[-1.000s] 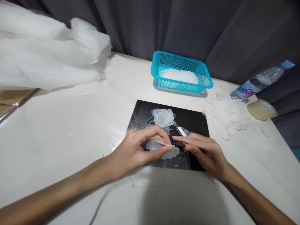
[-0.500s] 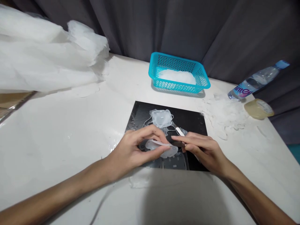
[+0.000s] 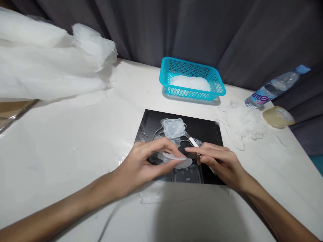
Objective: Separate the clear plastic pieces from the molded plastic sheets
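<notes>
My left hand [image 3: 143, 163] pinches a thin, bent translucent plastic piece [image 3: 186, 163] between thumb and fingers, low over a black board [image 3: 204, 131]. Close on its right, my right hand [image 3: 225, 163] is closed on a small tool with a dark flat tip [image 3: 193, 155]; the fingers hide most of it, so its exact kind is unclear. The tip is at the piece's right edge; contact cannot be made out. Just beyond those fingers is a slim white handle with a pointed metal end [image 3: 193, 142]. A squarish translucent piece [image 3: 174, 128] lies on the board among thin trimmed strips.
A blue basket [image 3: 193, 94] holding white pieces stands behind the board. To the right are thin white scraps [image 3: 242, 121], a water bottle [image 3: 271, 89] and a tape roll [image 3: 278, 117]. White bulky sheeting [image 3: 50, 67] covers the back left; a dark curtain [image 3: 141, 30] hangs behind.
The bent plastic piece has tipped slightly in my left fingers, its upper edge a little lower and nearer the tool's tip. My right hand has barely moved.
</notes>
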{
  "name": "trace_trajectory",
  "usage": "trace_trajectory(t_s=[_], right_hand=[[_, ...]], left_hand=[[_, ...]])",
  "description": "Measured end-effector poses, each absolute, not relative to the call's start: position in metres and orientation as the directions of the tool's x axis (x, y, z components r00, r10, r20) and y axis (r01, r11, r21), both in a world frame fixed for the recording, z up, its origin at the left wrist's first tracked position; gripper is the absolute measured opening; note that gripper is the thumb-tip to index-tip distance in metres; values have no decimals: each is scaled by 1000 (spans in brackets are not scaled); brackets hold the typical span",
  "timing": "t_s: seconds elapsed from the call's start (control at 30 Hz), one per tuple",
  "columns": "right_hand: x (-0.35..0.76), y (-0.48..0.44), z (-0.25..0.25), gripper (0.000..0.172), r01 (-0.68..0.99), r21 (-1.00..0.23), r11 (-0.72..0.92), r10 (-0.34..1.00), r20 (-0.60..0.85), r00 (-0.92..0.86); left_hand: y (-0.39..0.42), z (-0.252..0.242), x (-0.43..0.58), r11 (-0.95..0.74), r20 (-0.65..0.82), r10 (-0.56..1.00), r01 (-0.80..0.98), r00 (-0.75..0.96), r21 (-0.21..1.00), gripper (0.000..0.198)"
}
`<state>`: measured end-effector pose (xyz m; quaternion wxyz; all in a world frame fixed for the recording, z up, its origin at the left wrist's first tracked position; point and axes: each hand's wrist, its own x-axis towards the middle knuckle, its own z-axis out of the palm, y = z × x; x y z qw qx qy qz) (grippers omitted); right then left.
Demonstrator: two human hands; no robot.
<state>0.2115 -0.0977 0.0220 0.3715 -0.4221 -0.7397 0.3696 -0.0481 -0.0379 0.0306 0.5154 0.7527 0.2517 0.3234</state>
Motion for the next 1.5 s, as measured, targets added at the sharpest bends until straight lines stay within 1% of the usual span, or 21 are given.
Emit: trace_trajectory(t_s=[0.1, 0.23, 0.3, 0.4, 0.47, 0.57, 0.67, 0.77, 0.93, 1.03, 1.13, 1.2, 1.3, 1.37, 1.43, 1.5], right_hand=[[212, -101, 22, 35, 345, -900, 267, 944, 171, -284], [199, -107, 24, 36, 171, -982, 85, 974, 46, -221], [189, -109, 25, 32, 101, -995, -14, 981, -33, -193], [177, -109, 25, 19, 36, -991, -130, 981, -133, -142], [174, -109, 25, 20, 25, -985, -170, 977, -172, -126], [172, -108, 23, 26, 55, -974, -219, 971, -224, -85], [172, -107, 21, 27, 83, -968, -236, 969, -241, -59], [175, -104, 19, 27, 123, -972, -201, 980, -201, 8], [191, -91, 17, 28, 227, -970, -86, 983, -45, 180], [206, -82, 11, 28, 292, -954, -63, 973, 6, 229], [221, -76, 2, 28, 392, -918, -57, 965, 51, 259], [228, -74, -4, 29, 510, -858, -63, 962, 84, 258], [233, -72, -10, 29, 740, -670, -63, 957, 170, 236], [235, -71, -14, 31, 826, -563, -33, 952, 234, 198], [236, -70, -18, 35, 845, -534, 8, 949, 271, 162], [239, -69, -21, 33, 834, -550, 44, 944, 295, 144]], left_hand=[[-38, 32, -49, -347, 220, 698, 53, 682, 936, 10], [-40, 32, -46, -332, 184, 706, 90, 684, 939, 7], [-41, 31, -46, -321, 155, 720, 127, 676, 938, 8], [-43, 27, -47, -292, 99, 722, 172, 684, 941, 12], [-43, 24, -48, -274, 72, 710, 181, 700, 944, 13], [-42, 21, -48, -267, 52, 699, 193, 713, 944, 13], [-40, 20, -47, -237, 8, 691, 217, 723, 947, 17], [-38, 20, -45, -218, -13, 685, 223, 728, 950, 21], [-36, 20, -45, -238, -13, 670, 231, 743, 944, 19], [-35, 20, -45, -223, -17, 664, 220, 747, 950, 15], [-34, 22, -44, -203, 0, 665, 181, 747, 962, 12], [-34, 22, -42, -196, 15, 666, 156, 745, 968, 11], [-34, 22, -42, -190, 21, 664, 142, 747, 972, 10], [-34, 22, -43, -196, 17, 663, 152, 749, 969, 9], [-34, 23, -45, -230, 18, 664, 181, 748, 956, 8], [-34, 24, -46, -282, 35, 667, 208, 744, 937, 10]])
